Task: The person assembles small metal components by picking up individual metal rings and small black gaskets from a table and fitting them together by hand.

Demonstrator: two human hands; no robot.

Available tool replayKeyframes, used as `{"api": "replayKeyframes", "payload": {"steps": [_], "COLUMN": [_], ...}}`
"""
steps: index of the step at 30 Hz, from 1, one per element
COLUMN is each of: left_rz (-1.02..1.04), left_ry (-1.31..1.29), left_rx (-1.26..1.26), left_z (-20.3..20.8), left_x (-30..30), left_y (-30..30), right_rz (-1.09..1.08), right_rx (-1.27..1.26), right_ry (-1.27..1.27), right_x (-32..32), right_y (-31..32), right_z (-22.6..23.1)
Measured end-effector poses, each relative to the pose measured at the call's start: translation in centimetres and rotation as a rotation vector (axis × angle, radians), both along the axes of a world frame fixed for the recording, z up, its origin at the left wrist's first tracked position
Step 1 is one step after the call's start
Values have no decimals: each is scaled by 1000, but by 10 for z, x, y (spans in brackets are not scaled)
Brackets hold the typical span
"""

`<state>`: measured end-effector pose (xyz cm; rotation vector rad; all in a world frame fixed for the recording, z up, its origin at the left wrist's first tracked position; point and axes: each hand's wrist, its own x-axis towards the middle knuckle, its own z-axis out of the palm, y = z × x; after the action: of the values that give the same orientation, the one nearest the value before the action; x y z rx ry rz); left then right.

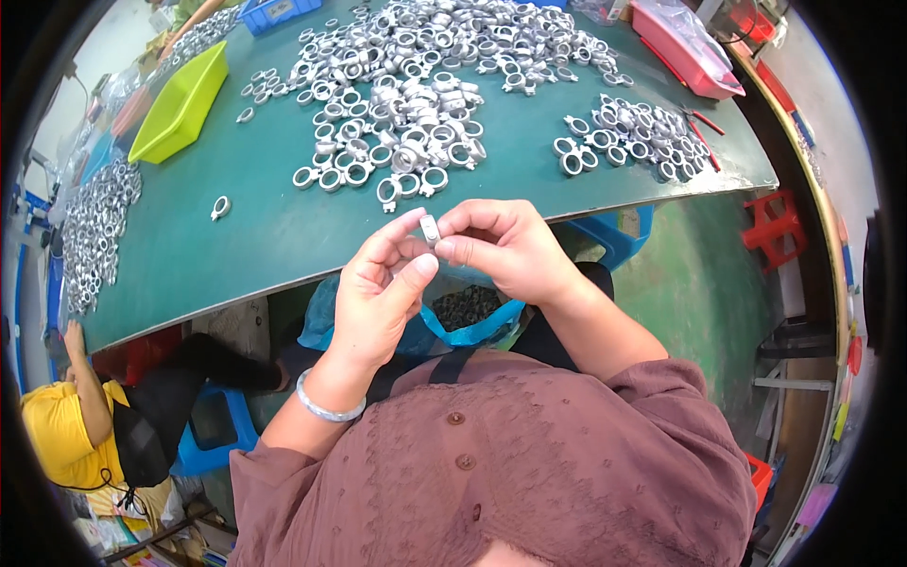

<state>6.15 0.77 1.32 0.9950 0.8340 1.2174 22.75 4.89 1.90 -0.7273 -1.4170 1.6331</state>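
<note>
A small silver metal ring clamp point(430, 229) is held up edge-on between both hands, just over the table's near edge. My left hand point(378, 283) pinches it from the left with thumb and fingers. From the right, my right hand point(505, 248) grips the same ring clamp between thumb and forefinger. Right behind the hands lies a big heap of similar ring clamps point(416, 132) on the green table point(283, 227). A smaller pile of ring clamps point(628, 137) sits to the right, and a single ring clamp point(220, 207) lies apart at the left.
A yellow-green tray point(181, 104) and a pink bin point(685, 47) stand on the table, with red-handled pliers point(704, 137) at the right. Below the hands hangs a blue bag point(491, 326) with dark small parts. A person in yellow point(71, 430) sits at the left.
</note>
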Motion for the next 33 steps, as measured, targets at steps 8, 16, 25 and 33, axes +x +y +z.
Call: {"api": "replayKeyframes", "payload": {"steps": [8, 16, 25, 33], "left_rz": [63, 84, 214, 172], "left_ry": [-13, 28, 399, 297], "left_rx": [-22, 69, 358, 302], "left_z": [-6, -10, -17, -13], "left_x": [-3, -2, -1, 1], "left_y": [-2, -1, -2, -3], "right_rz": [-72, -38, 21, -57], "right_rx": [185, 193, -17, -131], "right_ry": [-58, -76, 27, 41], "right_x": [-8, -5, -3, -2], "right_y": [-5, -8, -13, -12], "right_z": [-15, -13, -6, -4]}}
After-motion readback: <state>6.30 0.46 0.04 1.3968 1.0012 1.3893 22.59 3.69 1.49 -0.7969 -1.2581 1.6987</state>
